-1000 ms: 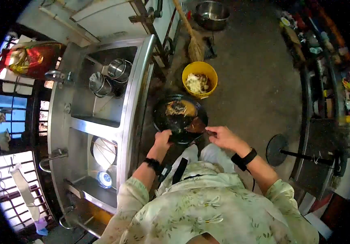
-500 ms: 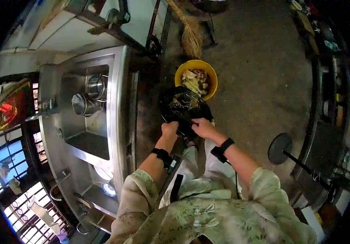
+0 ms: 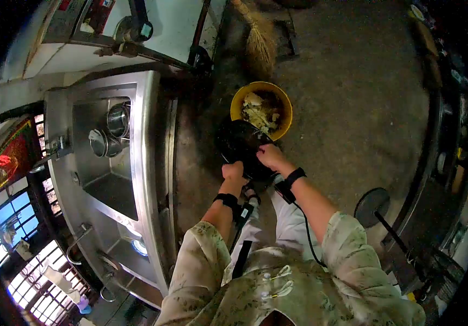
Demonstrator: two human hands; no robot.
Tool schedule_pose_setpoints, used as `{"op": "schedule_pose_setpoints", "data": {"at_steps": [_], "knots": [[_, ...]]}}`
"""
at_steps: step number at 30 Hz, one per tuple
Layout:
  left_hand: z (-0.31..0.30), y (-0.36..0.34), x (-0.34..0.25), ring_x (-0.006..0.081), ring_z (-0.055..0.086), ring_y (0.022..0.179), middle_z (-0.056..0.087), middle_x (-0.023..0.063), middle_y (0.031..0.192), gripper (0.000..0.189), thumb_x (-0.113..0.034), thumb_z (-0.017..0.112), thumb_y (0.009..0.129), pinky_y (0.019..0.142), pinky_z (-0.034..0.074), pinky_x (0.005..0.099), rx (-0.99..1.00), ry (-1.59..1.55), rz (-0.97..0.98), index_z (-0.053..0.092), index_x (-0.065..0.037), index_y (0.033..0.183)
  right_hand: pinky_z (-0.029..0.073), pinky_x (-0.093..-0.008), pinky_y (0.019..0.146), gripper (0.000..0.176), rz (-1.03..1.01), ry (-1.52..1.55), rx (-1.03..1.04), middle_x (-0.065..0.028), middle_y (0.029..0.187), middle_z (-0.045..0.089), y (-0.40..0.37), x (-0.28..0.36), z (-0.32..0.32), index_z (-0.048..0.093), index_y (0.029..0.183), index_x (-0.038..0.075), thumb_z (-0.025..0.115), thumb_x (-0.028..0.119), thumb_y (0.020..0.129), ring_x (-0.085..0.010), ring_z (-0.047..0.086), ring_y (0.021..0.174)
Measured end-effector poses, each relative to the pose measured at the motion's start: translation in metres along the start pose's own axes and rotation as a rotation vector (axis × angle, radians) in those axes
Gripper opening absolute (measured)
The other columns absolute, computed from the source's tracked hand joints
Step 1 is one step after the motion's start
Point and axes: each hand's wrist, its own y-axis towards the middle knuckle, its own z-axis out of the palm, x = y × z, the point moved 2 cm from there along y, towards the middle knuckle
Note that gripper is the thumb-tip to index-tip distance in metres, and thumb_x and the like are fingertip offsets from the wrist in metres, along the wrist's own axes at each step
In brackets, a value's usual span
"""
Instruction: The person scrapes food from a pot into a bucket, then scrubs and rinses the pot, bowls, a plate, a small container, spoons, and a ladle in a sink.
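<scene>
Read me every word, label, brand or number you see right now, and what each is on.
No text is readable.
Red-and-gold item, far left: any print too blurred.
Left wrist device: pale mark too small to read.
Yellow bucket: no lettering shows.

I can't read a single word, number or brand from here. The red bag (image 3: 17, 145) on my left has some yellowish patterning — too blurred for me to tell whether any of it is lettering. A small pale tag (image 3: 245, 211) sits by my left wrist strap (image 3: 227, 199), and anything marked on it is too tiny to make out. Up at the far left there's a dark red panel (image 3: 99, 16) — whether it bears print, I can't tell. The clutter (image 3: 456, 76) on my right is too dim to read.
</scene>
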Motion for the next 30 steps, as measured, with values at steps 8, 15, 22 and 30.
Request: {"op": "schedule_pose_setpoints", "data": {"at_steps": [8, 15, 22, 30], "knots": [[0.036, -0.042, 0.002, 0.0347, 0.065, 0.101, 0.065, 0.0244, 0.108, 0.052, -0.02, 0.072, 0.073, 0.078, 0.054, 0.0399, -0.452, -0.903, -0.216, 0.054, 0.011, 0.111, 0.049, -0.0458, 0.088, 0.043, -0.159, 0.135, -0.215, -0.0267, 0.109, 0.063, 0.007, -0.014, 0.022, 0.061, 0.117, -0.002, 0.05, 0.028, 0.088, -0.0419, 0.06, 0.098], [-0.044, -0.078, -0.002, 0.0392, 0.062, 0.105, 0.062, 0.0245, 0.114, 0.048, -0.019, 0.07, 0.077, 0.085, 0.053, 0.0425, -0.16, -1.45, -0.997, 0.054, 0.002, 0.117, 0.04, -0.0288, 0.051, 0.042, -0.154, 0.322, -0.305, -0.0036, 0.074, 0.057, 0.053, -0.042, 0.004, 0.052, 0.133, 0.004, 0.049, 0.02, 0.094, -0.0131, 0.048, 0.056], [-0.011, -0.193, 0.034, 0.026, 0.063, 0.085, 0.065, 0.0117, 0.098, 0.033, -0.008, 0.062, 0.077, 0.073, 0.052, 0.0391, -0.499, -2.15, -0.699, 0.059, 0.0, 0.109, 0.026, -0.0232, 0.038, 0.052, -0.063, 0.677, 0.058, 0.0012, 0.066, 0.047, -0.037, 0.015, -0.003, 0.027, 0.15, 0.013, 0.044, 0.023, 0.101, -0.006, 0.034, 0.045], [0.055, -0.443, 0.035, 0.0193, 0.059, 0.07, 0.063, 0.0067, 0.085, 0.026, -0.005, 0.062, 0.074, 0.052, 0.045, 0.0338, -0.698, -2.521, -0.546, 0.057, -0.003, 0.099, 0.034, -0.0229, 0.038, 0.05, -0.516, 0.458, 0.227, 0.0, 0.067, 0.055, -0.237, 0.117, 0.076, 0.039, 0.145, 0.011, 0.052, 0.018, 0.098, -0.0064, 0.04, 0.043]]}}
